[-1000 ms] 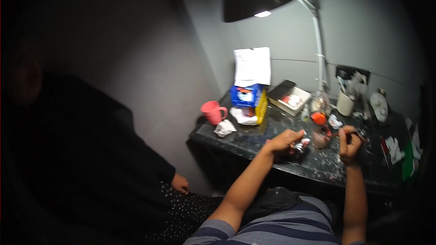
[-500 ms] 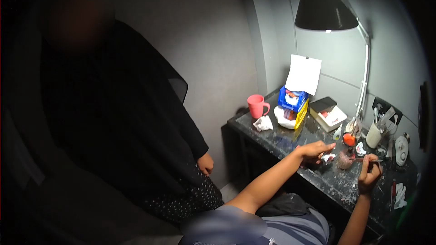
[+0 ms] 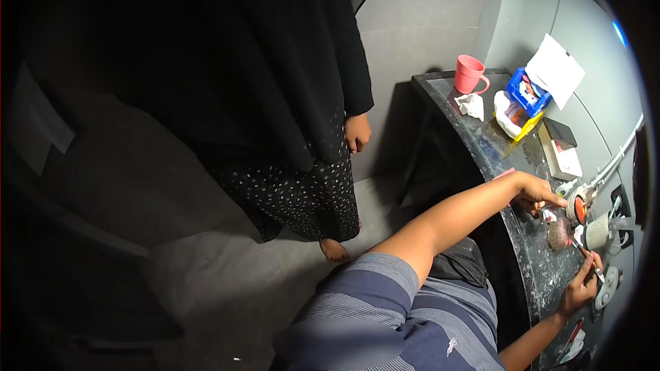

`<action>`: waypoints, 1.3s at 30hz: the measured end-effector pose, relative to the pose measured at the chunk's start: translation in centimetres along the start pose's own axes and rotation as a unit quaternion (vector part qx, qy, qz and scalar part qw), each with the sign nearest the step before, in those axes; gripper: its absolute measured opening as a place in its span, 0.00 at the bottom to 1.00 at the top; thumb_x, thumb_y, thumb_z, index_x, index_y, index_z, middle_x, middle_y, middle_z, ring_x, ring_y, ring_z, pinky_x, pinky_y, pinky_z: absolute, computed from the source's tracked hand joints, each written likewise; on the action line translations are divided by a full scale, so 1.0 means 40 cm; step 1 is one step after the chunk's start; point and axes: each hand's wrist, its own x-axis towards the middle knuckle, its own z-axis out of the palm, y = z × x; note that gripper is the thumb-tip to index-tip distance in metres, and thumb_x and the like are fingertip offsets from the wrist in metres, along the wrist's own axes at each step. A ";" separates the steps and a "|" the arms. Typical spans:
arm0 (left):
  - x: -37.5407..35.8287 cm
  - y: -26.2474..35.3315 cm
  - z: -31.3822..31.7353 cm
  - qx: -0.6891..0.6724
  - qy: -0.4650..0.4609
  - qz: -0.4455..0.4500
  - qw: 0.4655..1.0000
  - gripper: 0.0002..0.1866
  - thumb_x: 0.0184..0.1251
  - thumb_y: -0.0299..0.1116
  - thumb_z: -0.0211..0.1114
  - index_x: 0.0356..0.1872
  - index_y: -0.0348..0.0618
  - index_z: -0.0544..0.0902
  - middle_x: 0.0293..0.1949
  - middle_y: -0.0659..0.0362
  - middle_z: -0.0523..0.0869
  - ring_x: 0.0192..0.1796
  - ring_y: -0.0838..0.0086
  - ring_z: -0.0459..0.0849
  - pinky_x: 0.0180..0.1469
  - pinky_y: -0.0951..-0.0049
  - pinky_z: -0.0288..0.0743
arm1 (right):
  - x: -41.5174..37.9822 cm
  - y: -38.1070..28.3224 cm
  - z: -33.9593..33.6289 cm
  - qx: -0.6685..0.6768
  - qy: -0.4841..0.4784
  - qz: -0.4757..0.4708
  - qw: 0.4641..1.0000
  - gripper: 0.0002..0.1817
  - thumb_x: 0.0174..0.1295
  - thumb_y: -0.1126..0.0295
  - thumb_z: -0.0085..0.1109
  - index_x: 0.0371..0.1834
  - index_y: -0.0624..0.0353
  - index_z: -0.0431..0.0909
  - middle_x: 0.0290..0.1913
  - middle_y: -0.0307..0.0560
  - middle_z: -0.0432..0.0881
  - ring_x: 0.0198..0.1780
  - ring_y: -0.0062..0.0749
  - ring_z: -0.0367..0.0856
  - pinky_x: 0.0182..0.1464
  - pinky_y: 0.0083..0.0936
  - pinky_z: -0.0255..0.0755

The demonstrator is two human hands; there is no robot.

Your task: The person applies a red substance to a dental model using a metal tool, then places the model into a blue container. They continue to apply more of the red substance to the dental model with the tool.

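My left hand [image 3: 540, 192] is over the worktable, its index finger stretched toward a round container with orange-red contents [image 3: 579, 210]. Its other fingers curl under, and what they hold, if anything, is hidden; a small white and red piece [image 3: 548, 216] shows just below them. In my right hand [image 3: 583, 288] is a slim handled tool [image 3: 579, 249], pinched between thumb and fingers, its tip toward a pinkish, rough round object [image 3: 559, 233] on the table. The kind of tool is too small to tell.
On the dark, speckled table [image 3: 474, 139] stand a pink mug [image 3: 469, 74], crumpled tissue [image 3: 470, 106], blue bin [image 3: 528, 93], yellow bin [image 3: 514, 121], box [image 3: 558, 150] and tool cup [image 3: 598, 231]. A person in black [image 3: 289, 75] stands at the left.
The view has swung left and down, so the table sits further right and more floor shows. My left index finger now reaches nearer the orange-red container; the right hand still holds the slim tool.
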 end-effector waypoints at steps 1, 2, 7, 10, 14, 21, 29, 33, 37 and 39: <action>0.001 -0.002 -0.005 -0.002 -0.006 0.000 1.000 0.31 0.59 0.67 0.72 0.32 0.42 0.85 0.22 0.62 0.81 0.22 0.77 0.77 0.33 0.73 0.78 | -0.002 -0.007 -0.010 0.005 -0.016 0.048 0.999 0.12 0.78 0.70 0.55 0.51 0.70 0.82 0.46 0.42 0.86 0.39 0.21 0.78 0.40 0.18 0.71; 0.003 -0.007 -0.012 -0.002 -0.011 0.000 1.000 0.31 0.60 0.66 0.72 0.33 0.42 0.85 0.22 0.62 0.81 0.22 0.76 0.77 0.33 0.72 0.78 | -0.006 -0.010 -0.014 0.013 -0.030 0.096 0.995 0.12 0.78 0.70 0.54 0.52 0.69 0.82 0.46 0.41 0.86 0.39 0.21 0.78 0.39 0.17 0.70; -0.001 -0.010 -0.007 -0.054 -0.039 0.028 0.997 0.29 0.66 0.63 0.69 0.28 0.43 0.81 0.14 0.68 0.68 0.15 0.80 0.66 0.25 0.75 0.69 | -0.011 0.010 -0.007 0.041 0.000 0.098 0.994 0.12 0.78 0.70 0.53 0.51 0.67 0.83 0.49 0.44 0.88 0.40 0.23 0.82 0.39 0.18 0.72; -0.065 0.046 0.017 0.040 -0.013 -0.016 0.999 0.28 0.73 0.61 0.61 0.20 0.53 0.72 0.15 0.73 0.59 0.16 0.85 0.61 0.19 0.79 0.56 | 0.020 -0.090 0.000 0.020 0.043 -0.006 0.999 0.10 0.76 0.74 0.54 0.45 0.67 0.85 0.41 0.47 0.88 0.42 0.33 0.86 0.48 0.29 0.78; -0.010 -0.028 -0.025 0.024 -0.032 0.021 0.999 0.26 0.76 0.57 0.58 0.46 0.42 0.88 0.29 0.67 0.85 0.21 0.87 0.72 0.19 0.83 0.62 | 0.011 -0.122 -0.014 0.073 0.063 0.072 0.993 0.04 0.67 0.76 0.63 0.38 0.66 0.84 0.36 0.53 0.88 0.37 0.43 0.88 0.41 0.33 0.80; -0.058 0.010 0.012 0.013 0.022 0.009 1.000 0.33 0.77 0.62 0.55 0.53 0.36 0.86 0.33 0.66 0.86 0.28 0.86 0.76 0.25 0.84 0.63 | 0.015 -0.106 -0.001 0.093 0.094 0.046 0.990 0.04 0.66 0.73 0.64 0.36 0.63 0.82 0.35 0.50 0.86 0.32 0.47 0.87 0.35 0.34 0.79; -0.062 0.016 0.019 -0.040 -0.003 0.030 0.999 0.30 0.78 0.56 0.58 0.56 0.34 0.84 0.35 0.65 0.86 0.29 0.84 0.76 0.29 0.81 0.66 | 0.016 -0.103 0.017 0.110 0.098 0.028 0.989 0.06 0.66 0.72 0.65 0.40 0.64 0.83 0.37 0.50 0.87 0.35 0.45 0.88 0.36 0.33 0.81; -0.048 -0.001 0.013 -0.068 -0.011 0.059 0.996 0.29 0.77 0.54 0.60 0.58 0.34 0.83 0.36 0.65 0.86 0.30 0.85 0.77 0.29 0.83 0.67 | 0.018 -0.107 0.014 0.115 0.080 0.046 0.989 0.06 0.66 0.73 0.66 0.40 0.64 0.83 0.38 0.51 0.88 0.38 0.43 0.90 0.38 0.31 0.81; -0.055 0.017 0.005 -0.041 -0.015 0.056 0.997 0.29 0.76 0.54 0.61 0.59 0.35 0.82 0.36 0.65 0.86 0.22 0.87 0.73 0.22 0.84 0.63 | 0.022 -0.116 0.010 0.112 0.088 0.034 0.989 0.06 0.65 0.74 0.67 0.42 0.65 0.83 0.38 0.51 0.89 0.39 0.41 0.90 0.41 0.30 0.82; -0.057 0.017 0.003 -0.013 -0.015 0.053 0.998 0.31 0.77 0.54 0.58 0.63 0.33 0.79 0.38 0.66 0.86 0.17 0.87 0.70 0.17 0.86 0.59 | 0.023 -0.124 0.005 0.095 0.077 0.035 0.992 0.06 0.66 0.74 0.67 0.42 0.64 0.83 0.37 0.51 0.88 0.37 0.41 0.90 0.40 0.30 0.81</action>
